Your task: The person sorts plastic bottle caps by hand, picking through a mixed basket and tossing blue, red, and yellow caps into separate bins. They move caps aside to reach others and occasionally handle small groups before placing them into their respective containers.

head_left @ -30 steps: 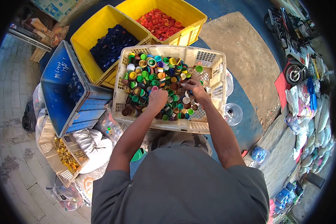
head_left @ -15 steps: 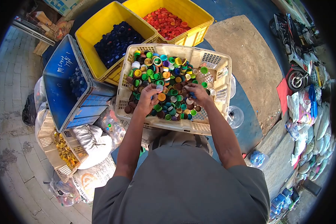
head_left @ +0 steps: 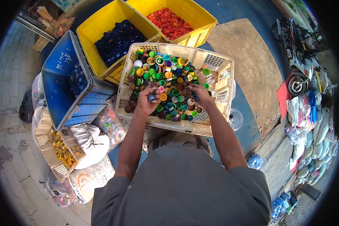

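A pale plastic crate (head_left: 214, 130) full of mixed bottle caps (head_left: 172, 73) sits in front of my body, tilted a little. My left hand (head_left: 147, 101) is closed over the left part of the caps, with a blue bottle cap (head_left: 151, 98) tucked in its curled fingers. At its fingertips shows a pink bottle cap (head_left: 161, 89). My right hand (head_left: 201, 95) is over the right part of the pile, fingers bent inward, with a bit of blue (head_left: 195, 96), apparently another cap, showing at them.
Beyond the crate stand a yellow bin (head_left: 87, 28) of dark blue caps and another yellow bin (head_left: 203, 32) of red caps. A blue bin (head_left: 54, 81) leans at the left, above a crate of yellow caps (head_left: 62, 148). Sacks (head_left: 92, 177) lie below; a motorcycle (head_left: 298, 81) stands far right.
The whitish cap at my left fingertips is gone; a pink one shows there, and blue now shows within my left hand. Blue also appears at my right fingers. Both hands stay over the crate.
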The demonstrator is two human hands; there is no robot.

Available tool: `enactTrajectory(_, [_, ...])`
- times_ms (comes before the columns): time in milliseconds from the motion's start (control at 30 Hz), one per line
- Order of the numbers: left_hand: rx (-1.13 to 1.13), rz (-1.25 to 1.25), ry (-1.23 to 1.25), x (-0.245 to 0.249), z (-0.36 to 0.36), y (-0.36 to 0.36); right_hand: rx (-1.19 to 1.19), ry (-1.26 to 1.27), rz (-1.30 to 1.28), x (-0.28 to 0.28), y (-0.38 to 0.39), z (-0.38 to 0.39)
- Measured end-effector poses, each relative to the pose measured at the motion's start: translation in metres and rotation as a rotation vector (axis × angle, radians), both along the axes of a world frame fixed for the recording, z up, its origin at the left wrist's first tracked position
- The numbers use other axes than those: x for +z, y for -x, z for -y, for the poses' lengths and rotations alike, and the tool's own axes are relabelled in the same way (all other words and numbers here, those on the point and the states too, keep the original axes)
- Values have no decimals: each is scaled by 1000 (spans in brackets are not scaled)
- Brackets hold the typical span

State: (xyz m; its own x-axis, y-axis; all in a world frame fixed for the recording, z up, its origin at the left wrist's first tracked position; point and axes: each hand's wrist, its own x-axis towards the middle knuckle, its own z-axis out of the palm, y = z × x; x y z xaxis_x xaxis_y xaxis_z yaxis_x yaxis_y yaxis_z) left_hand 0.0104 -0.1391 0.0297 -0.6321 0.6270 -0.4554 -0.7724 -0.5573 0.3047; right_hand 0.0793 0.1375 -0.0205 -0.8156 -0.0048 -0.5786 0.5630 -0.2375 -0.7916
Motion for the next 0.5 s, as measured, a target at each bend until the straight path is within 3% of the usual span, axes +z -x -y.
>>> enactTrajectory(67, [-39,1,154,12,-7,-1,311,-699,-196,-2,0,7])
enactTrajectory(100, [-71,-14,204,15,-10,-1,448,-832,-196,-2,1,10])
enactTrajectory(200, [-187,-145,374,10,-17,-1,566,-1137,-99,29,-3,34])
enactTrajectory(333, [-406,-460,758,2,-30,-3,622,-1240,-292,7,-4,42])
enactTrajectory(467, [-489,-1084,1097,-26,-46,-5,694,-1247,-307,2,0,43])
enactTrajectory(500, [-583,-1094,1139,-29,-49,-4,713,-1232,-286,4,1,42])
